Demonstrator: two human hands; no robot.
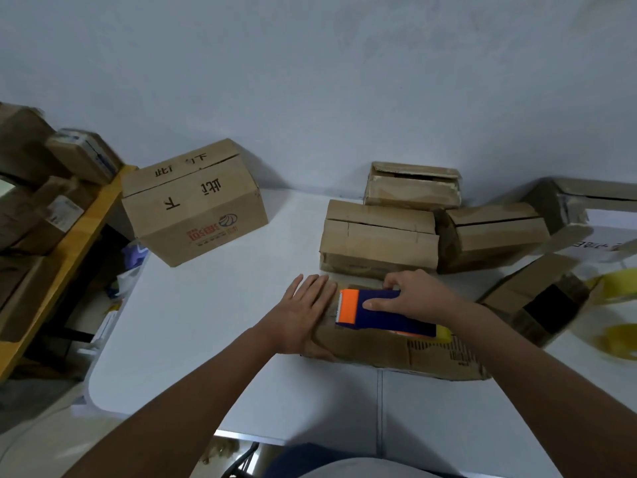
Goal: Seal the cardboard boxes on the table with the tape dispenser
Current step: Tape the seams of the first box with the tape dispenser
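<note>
Hands are working on the nearest cardboard box (386, 343) at the tabletop's (213, 339) front edge: left hand (303, 313) is pressing flat, fingers straight; right hand (410, 293) is gripping the tape dispenser (375, 313) lying on top. Unsealed boxes (379, 236) are sitting toward twelve, a printed box (196, 205) at ten o'clock.

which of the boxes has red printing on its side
The large cardboard box standing alone at the table's far left; it carries a red logo, while the clustered boxes on the right show none.
</note>
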